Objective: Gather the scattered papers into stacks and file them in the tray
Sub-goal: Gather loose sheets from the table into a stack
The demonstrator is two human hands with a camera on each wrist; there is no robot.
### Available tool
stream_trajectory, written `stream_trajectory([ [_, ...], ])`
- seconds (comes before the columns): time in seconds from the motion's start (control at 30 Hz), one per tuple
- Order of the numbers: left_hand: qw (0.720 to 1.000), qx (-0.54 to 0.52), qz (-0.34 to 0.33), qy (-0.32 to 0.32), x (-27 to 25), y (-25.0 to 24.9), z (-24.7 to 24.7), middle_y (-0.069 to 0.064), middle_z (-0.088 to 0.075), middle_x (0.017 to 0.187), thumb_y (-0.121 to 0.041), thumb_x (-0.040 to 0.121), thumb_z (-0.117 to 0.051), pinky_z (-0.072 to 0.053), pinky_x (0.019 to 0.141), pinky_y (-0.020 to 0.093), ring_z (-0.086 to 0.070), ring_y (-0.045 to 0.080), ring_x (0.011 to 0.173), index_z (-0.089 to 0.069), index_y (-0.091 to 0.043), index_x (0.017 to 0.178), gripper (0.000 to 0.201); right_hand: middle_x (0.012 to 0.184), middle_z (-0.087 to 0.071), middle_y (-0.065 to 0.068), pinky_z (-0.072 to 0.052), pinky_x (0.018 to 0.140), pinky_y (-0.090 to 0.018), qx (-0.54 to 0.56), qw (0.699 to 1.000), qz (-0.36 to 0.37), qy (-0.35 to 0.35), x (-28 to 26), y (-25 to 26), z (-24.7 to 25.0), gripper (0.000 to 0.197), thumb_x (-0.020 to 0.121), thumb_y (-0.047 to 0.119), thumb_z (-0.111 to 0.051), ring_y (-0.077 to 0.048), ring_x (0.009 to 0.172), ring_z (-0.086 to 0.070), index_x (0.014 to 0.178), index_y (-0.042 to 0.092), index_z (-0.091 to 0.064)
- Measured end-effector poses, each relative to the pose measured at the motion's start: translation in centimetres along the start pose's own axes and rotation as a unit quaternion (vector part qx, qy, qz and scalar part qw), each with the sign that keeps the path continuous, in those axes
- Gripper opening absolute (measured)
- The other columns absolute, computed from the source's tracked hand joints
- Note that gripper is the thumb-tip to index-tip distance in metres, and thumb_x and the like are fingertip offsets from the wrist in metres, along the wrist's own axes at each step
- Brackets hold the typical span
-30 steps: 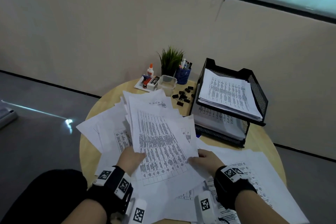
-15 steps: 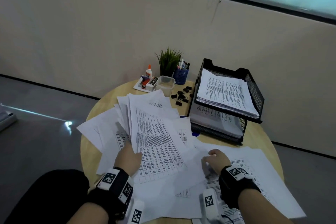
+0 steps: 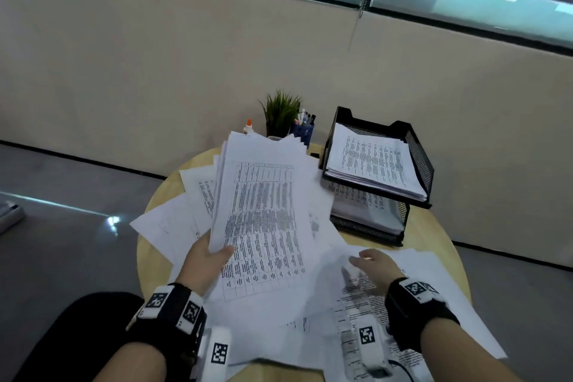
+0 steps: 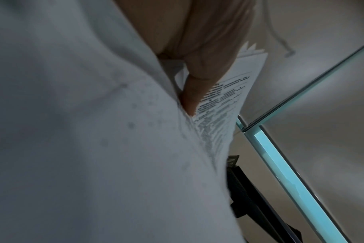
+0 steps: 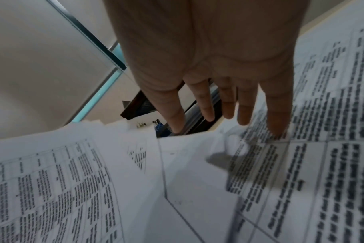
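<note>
Two hands work over the round table (image 3: pixel 155 208), set apart from each other. The left hand (image 3: pixel 206 260) grips a fanned bundle of papers (image 3: pixel 263 211) by its near left corner, thumb on top and fingers beneath, holding the sheets tilted up off the surface. In the left wrist view a finger (image 4: pixel 194 92) is wedged between the sheets. The right hand (image 3: pixel 376 267) holds nothing; its fingers (image 5: pixel 206 105) are straight and spread, reaching down over the loose printed sheets (image 3: pixel 434 288) that lie flat below and to its right. More sheets (image 3: pixel 161 220) lie spread on the table beyond the left hand. Past the right hand stands the black mesh tray (image 3: pixel 418 158), two tiers, each already holding a stack. Behind the raised bundle, a small potted plant (image 3: pixel 280 112), a pen cup (image 3: pixel 304 129) and a glue bottle (image 3: pixel 248 126) peek out.
</note>
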State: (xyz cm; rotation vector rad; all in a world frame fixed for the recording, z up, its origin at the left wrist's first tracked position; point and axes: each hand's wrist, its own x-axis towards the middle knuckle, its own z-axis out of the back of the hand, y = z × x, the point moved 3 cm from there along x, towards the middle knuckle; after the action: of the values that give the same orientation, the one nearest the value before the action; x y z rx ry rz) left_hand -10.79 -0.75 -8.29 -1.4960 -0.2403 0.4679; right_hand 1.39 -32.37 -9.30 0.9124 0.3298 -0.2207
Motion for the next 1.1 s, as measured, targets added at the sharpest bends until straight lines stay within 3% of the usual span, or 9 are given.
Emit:
stream_trajectory([
  [0.17, 0.997, -0.055, 0.012, 0.052, -0.9, -0.3, -0.7, 0.008, -0.065, 0.108, -0.004, 0.089, -0.059, -0.042, 0.097, 0.038, -0.058, 0.026, 0.106, -0.053, -0.01, 0.12, 0.032, 0.118, -0.063, -0.003, -0.044, 0.097, -0.037, 0.07, 0.987, 0.142, -0.01, -1.5, 2.3, 1.1, 0.057, 0.077, 0.045, -0.073, -0.019, 0.109, -0.058, 0.122, 0.012, -0.059],
  [0.3, 0.992, -0.073, 0.007, 0.099, -1.0, -0.9, -0.6, 0.009, -0.066, 0.111, -0.01, 0.082, -0.066, -0.046, 0.091, 0.035, -0.06, 0.026, 0.108, -0.053, -0.014, 0.12, 0.04, 0.092, -0.073, -0.001, -0.05, 0.078, -0.031, 0.141, 0.975, 0.168, 0.031, -2.6, 3.9, 2.3, 0.018, 0.086, 0.008, -0.067, -0.022, 0.089, -0.067, 0.104, 0.011, -0.066],
  [0.37, 0.99, -0.076, 0.0, 0.118, -1.0, -1.2, -0.6, 0.002, -0.068, 0.108, -0.018, 0.073, -0.073, -0.045, 0.094, 0.037, -0.061, 0.018, 0.105, -0.054, -0.02, 0.117, 0.048, 0.082, -0.074, 0.0, -0.052, 0.074, -0.034, 0.156, 0.972, 0.172, 0.042, -3.1, 4.3, 2.8, 0.017, 0.086, -0.001, -0.062, -0.024, 0.079, -0.068, 0.094, 0.012, -0.069],
  [0.47, 0.988, -0.083, 0.002, 0.129, -1.2, -1.0, -0.9, -0.01, -0.072, 0.09, -0.014, 0.073, -0.075, -0.043, 0.095, 0.035, -0.061, 0.007, 0.096, -0.056, -0.029, 0.102, 0.038, 0.078, -0.073, 0.001, -0.051, 0.064, -0.032, 0.17, 0.968, 0.182, 0.032, -3.3, 4.4, 3.6, 0.021, 0.087, -0.002, -0.059, -0.018, 0.069, -0.066, 0.098, 0.012, -0.069],
  [0.63, 0.988, -0.1, 0.037, 0.112, -1.4, 0.1, -1.9, -0.003, -0.066, 0.106, -0.006, 0.08, -0.069, -0.037, 0.106, 0.042, -0.059, 0.019, 0.105, -0.051, -0.013, 0.127, 0.051, 0.087, -0.072, 0.001, -0.053, 0.068, -0.019, 0.134, 0.964, 0.226, -0.042, -3.9, 4.3, 4.0, 0.023, 0.088, -0.002, -0.059, -0.011, 0.075, -0.066, 0.1, 0.017, -0.065],
  [0.73, 0.986, -0.114, 0.047, 0.114, -1.6, 0.4, -2.3, 0.0, -0.065, 0.11, -0.001, 0.083, -0.063, -0.038, 0.105, 0.042, -0.058, 0.021, 0.108, -0.049, -0.01, 0.131, 0.051, 0.082, -0.069, 0.007, -0.05, 0.079, -0.028, 0.072, 0.965, 0.24, -0.07, -3.8, 3.9, 3.9, 0.023, 0.087, 0.004, -0.063, -0.009, 0.078, -0.064, 0.084, 0.027, -0.061],
  [0.83, 0.982, -0.123, 0.046, 0.133, -1.9, 0.1, -2.3, 0.0, -0.067, 0.111, -0.005, 0.078, -0.07, -0.038, 0.103, 0.04, -0.06, 0.015, 0.105, -0.051, -0.012, 0.129, 0.055, 0.069, -0.062, 0.011, -0.043, 0.071, -0.027, 0.05, 0.961, 0.245, -0.119, -3.9, 3.5, 4.4, 0.025, 0.087, 0.013, -0.065, -0.01, 0.068, -0.056, 0.067, 0.028, -0.062],
  [0.97, 0.979, -0.134, 0.044, 0.149, -2.1, 0.0, -2.4, 0.001, -0.068, 0.113, -0.026, 0.063, -0.082, -0.039, 0.104, 0.043, -0.06, 0.019, 0.11, -0.05, -0.013, 0.131, 0.077, 0.085, -0.071, 0.006, -0.049, 0.081, -0.03, 0.092, 0.953, 0.241, -0.157, -3.8, 3.8, 4.7, 0.008, 0.086, 0.017, -0.068, -0.013, 0.077, -0.06, 0.084, 0.021, -0.076],
  [1.1, 0.975, -0.148, 0.05, 0.16, -2.2, -0.1, -2.7, -0.004, -0.069, 0.108, -0.021, 0.069, -0.082, -0.037, 0.104, 0.04, -0.06, 0.019, 0.109, -0.054, -0.018, 0.12, 0.058, 0.082, -0.068, -0.011, -0.055, 0.077, -0.038, 0.23, 0.941, 0.215, -0.125, -3.5, 4.9, 5.0, 0.008, 0.087, 0.006, -0.065, -0.025, 0.074, -0.06, 0.09, 0.005, -0.073],
])
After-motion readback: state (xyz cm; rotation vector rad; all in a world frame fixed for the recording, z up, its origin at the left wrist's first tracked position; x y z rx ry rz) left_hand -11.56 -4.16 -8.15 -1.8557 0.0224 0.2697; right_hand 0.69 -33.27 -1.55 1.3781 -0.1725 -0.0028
